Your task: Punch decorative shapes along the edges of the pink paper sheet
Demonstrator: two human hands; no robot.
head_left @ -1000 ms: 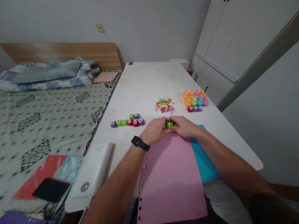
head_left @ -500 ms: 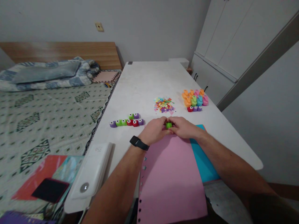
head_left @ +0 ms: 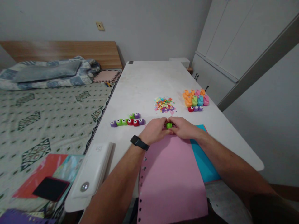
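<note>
Head view, as I log it from my remote seat. Item: left hand, black watch on its wrist, fingers drawn in narrow and holding the near-left side of a small green piece. Item: right hand, curled in from the other side, gripping the same piece; the two sets of fingertips nearly meet. The green piece sits between the hands, at the far end of a pink sheet; I cannot tell whether any finger also pinches the paper. Item: the pink sheet, small dark holes along its left edge, some star-shaped, its near end reaching past the table edge. Item: blue sheet, partly beneath it, on the right.

On the white table, I list: eight eyed pieces in purple, green and red, left of the hands; a heap of coloured paper bits beyond them; a cluster of orange, pink, green and blue pieces, far right, with one red and two purple ones in front; a white device, near left.
</note>
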